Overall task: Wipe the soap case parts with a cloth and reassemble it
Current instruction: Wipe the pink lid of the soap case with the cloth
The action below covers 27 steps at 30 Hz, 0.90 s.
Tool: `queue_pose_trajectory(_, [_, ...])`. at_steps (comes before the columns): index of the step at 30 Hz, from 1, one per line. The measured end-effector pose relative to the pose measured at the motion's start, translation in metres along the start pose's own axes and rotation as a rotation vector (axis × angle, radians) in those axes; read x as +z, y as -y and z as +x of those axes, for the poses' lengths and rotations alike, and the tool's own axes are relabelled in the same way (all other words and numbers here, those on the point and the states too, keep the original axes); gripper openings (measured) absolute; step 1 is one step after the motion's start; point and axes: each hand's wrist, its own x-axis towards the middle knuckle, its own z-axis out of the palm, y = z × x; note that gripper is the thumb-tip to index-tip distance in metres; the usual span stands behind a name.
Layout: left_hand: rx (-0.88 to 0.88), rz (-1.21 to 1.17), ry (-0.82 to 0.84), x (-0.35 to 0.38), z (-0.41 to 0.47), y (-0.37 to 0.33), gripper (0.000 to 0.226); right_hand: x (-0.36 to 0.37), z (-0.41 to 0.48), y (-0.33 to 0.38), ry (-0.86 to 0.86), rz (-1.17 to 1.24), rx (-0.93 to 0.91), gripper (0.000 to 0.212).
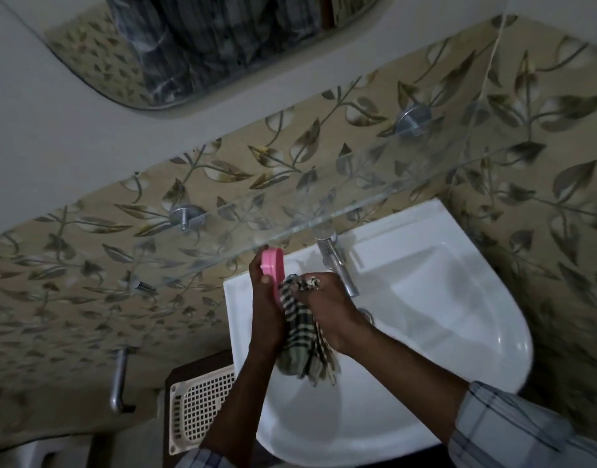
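While the left hand point(261, 300) grips the pink soap case part point(273, 265) on edge over the sink's point(237, 298) back-left corner, long axis running away from the person, the right hand point(327, 305) bunches the checked cloth point(303, 346) against its right face; hands nearly touching; wipe strokes probably follow that axis.

No text, label, brand, number or sign is legible, whether on the pink plastic soap case part point(273, 265), the checked woven cloth point(303, 339) or the white ceramic washbasin point(422, 217).
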Motion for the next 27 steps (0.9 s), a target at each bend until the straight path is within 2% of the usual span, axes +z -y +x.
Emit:
queue_pose_trajectory(2, [0.133, -0.029, 0.062, 0.002, -0.004, 0.0, 0.056, -0.003, 0.0, 0.01, 0.006, 0.182, 0.095, 0.021])
queue_pose_trajectory(4, [0.165, -0.026, 0.077, 0.001, -0.011, 0.009, 0.078, -0.004, -0.001, 0.02, 0.039, 0.213, 0.057, 0.018])
queue_pose_trajectory(6, [0.162, 0.055, 0.086, 0.0, -0.019, 0.014, 0.081, -0.005, -0.007, 0.024, 0.036, 0.115, -0.067, 0.02])
queue_pose_trajectory(9, [0.072, 0.125, 0.186, 0.001, -0.026, 0.009, 0.071, -0.012, -0.016, 0.023, -0.013, -0.043, -0.205, 0.029])
queue_pose_trajectory(11, [-0.08, -0.075, 0.132, -0.004, -0.028, 0.003, 0.065, -0.024, -0.019, 0.024, 0.009, -0.254, -0.427, 0.037])
queue_pose_trajectory(13, [-0.443, -0.392, 0.106, -0.02, -0.02, -0.006, 0.083, -0.035, -0.02, 0.019, 0.154, -0.541, -0.765, 0.046])
queue_pose_trajectory(15, [-0.784, -0.598, 0.259, -0.032, -0.009, -0.021, 0.108, -0.04, -0.025, 0.003, 0.298, -0.909, -1.021, 0.057])
queue_pose_trajectory(17, [-0.932, -0.63, 0.307, -0.03, -0.002, -0.039, 0.105, -0.041, -0.034, -0.012, 0.318, -1.215, -1.107, 0.064])
queue_pose_trajectory(19, [-0.958, -0.557, 0.223, -0.016, 0.003, -0.042, 0.085, -0.036, -0.04, -0.027, 0.216, -1.265, -1.059, 0.067])
queue_pose_trajectory(20, [-0.922, -0.512, 0.153, -0.008, 0.001, -0.037, 0.075, -0.031, -0.042, -0.029, 0.163, -1.164, -0.955, 0.068])
queue_pose_trajectory(23, [-0.667, -0.296, -0.038, 0.007, -0.016, -0.011, 0.046, -0.021, -0.043, -0.017, 0.045, -0.702, -0.457, 0.057])
queue_pose_trajectory(24, [-0.575, -0.239, -0.06, 0.011, -0.023, -0.007, 0.042, -0.019, -0.041, -0.012, 0.017, -0.576, -0.362, 0.048])
queue_pose_trajectory(27, [-0.373, -0.157, -0.034, 0.013, -0.039, 0.003, 0.05, -0.015, -0.038, -0.001, -0.02, -0.281, -0.175, 0.022])
